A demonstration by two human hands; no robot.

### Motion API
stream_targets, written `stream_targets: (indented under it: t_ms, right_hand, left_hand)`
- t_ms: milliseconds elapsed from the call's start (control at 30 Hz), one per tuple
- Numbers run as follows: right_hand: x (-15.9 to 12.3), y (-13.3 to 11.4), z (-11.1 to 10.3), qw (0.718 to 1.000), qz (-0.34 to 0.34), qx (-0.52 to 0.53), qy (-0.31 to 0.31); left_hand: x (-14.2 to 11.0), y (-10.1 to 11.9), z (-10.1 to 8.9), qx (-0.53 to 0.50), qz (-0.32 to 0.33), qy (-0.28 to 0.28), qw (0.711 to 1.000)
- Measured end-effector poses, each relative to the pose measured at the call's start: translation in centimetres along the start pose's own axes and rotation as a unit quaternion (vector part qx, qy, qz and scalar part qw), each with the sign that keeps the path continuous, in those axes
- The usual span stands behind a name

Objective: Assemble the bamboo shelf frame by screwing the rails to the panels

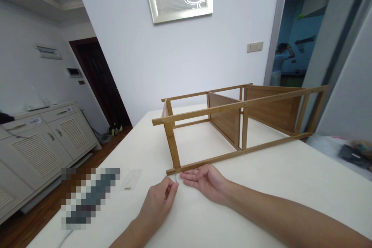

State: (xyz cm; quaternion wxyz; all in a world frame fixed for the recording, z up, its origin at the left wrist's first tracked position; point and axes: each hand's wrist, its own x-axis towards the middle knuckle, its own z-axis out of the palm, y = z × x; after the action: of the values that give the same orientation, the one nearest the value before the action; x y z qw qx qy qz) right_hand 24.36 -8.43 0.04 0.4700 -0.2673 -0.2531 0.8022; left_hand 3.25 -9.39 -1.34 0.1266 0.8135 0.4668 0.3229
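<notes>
"Brown wooden frame lies on its side on the white table; I have only the head view. Hands?"

"Left hand pinches a thin metal rod at the frame's near-left end. Right hand is open, palm up, beside the lower rail; contact, I can't tell."

"Faults?"

"If the rod tilts, I judge it could slip. If the frame is unbraced, it could skid under a sideways push."

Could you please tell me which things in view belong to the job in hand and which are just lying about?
Belonging to the job:
wooden frame
thin metal tool, in the left hand
probably the clear bag and small piece

Just lying about:
apparently the pixelated dark object and its cable
shoes
</notes>
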Motion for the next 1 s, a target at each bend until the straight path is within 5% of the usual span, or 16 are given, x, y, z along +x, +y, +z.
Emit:
stream_targets:
  t_ms: [300,500,667,1000]
  right_hand:
    - [0.6,0.0,-0.2,1.0,0.013,0.024,0.006]
    - [1.0,0.1,-0.3,0.999,0.001,0.038,0.01]
    - [1.0,0.1,-0.4,0.999,0.005,0.048,0.009]
    - [0.3,-0.2,0.2,0.999,0.015,0.046,0.021]
  left_hand:
    - [0.6,0.2,-0.2,-0.121,-0.094,-0.007,0.988]
    - [1.3,-0.1,0.5,-0.347,-0.239,-0.017,0.907]
    - [1.8,0.0,-0.1,-0.444,-0.29,-0.037,0.847]
    - [2.3,0.3,-0.7,-0.473,-0.318,-0.068,0.819]
